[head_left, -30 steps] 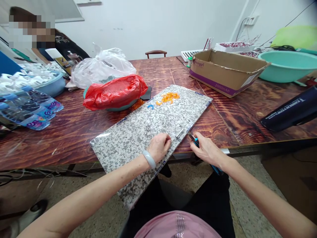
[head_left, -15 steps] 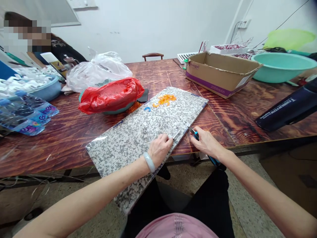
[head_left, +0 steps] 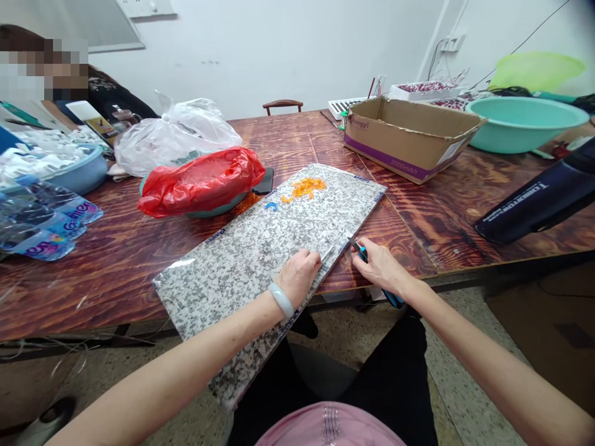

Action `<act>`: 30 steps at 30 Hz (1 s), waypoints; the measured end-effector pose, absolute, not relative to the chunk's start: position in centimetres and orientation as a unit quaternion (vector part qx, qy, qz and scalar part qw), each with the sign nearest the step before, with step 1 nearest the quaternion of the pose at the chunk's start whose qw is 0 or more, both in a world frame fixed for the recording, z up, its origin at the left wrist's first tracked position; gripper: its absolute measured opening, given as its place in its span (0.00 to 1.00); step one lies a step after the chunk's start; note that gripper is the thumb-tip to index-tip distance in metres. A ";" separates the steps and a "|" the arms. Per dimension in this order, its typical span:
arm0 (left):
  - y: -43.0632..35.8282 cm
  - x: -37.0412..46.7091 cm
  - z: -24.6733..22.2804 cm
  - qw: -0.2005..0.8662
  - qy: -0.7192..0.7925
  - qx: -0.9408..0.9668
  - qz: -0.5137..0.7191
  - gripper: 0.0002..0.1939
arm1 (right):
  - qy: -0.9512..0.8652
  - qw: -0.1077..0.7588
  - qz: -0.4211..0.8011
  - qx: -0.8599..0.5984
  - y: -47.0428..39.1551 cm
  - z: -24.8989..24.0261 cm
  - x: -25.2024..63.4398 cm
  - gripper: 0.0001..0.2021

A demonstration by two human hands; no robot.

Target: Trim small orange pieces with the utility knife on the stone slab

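Observation:
Over the near edge of the speckled grey stone-look board (head_left: 242, 266), my left hand (head_left: 300, 274) is closed on a thin pale stick-like piece (head_left: 328, 253). Its exact kind is too small to make out. My right hand (head_left: 380, 266) grips pliers (head_left: 359, 249) with black and blue handles, just right of the board's edge. The plier jaws point up and left, close to the tip of the thin piece. Farther up the board lie a heap of small orange pieces (head_left: 304, 188) and a few blue ones (head_left: 271, 206).
A red plastic bag (head_left: 204, 183) covers a basin beside the board, with a phone (head_left: 264, 181) behind. Water bottles (head_left: 46, 217) stand left. To the right are a cardboard box (head_left: 409, 139), a teal basin (head_left: 525, 127) and a dark tumbler (head_left: 534, 201). A person (head_left: 116, 93) sits far left.
The whole scene has shifted slightly left as my head turned. The thin piece now slants closer to the board's edge and the plier jaws. Both hands keep their grips.

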State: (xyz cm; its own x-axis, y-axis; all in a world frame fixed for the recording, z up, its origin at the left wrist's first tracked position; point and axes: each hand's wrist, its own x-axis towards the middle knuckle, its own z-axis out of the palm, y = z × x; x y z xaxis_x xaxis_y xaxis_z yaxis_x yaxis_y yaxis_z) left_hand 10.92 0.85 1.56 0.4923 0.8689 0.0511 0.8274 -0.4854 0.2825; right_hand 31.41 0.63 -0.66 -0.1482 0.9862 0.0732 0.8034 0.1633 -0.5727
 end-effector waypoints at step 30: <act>-0.2 9.4 0.6 0.107 0.463 0.863 0.174 0.10 | -0.785 0.174 0.164 -0.571 5.3 0.7 30.6 0.07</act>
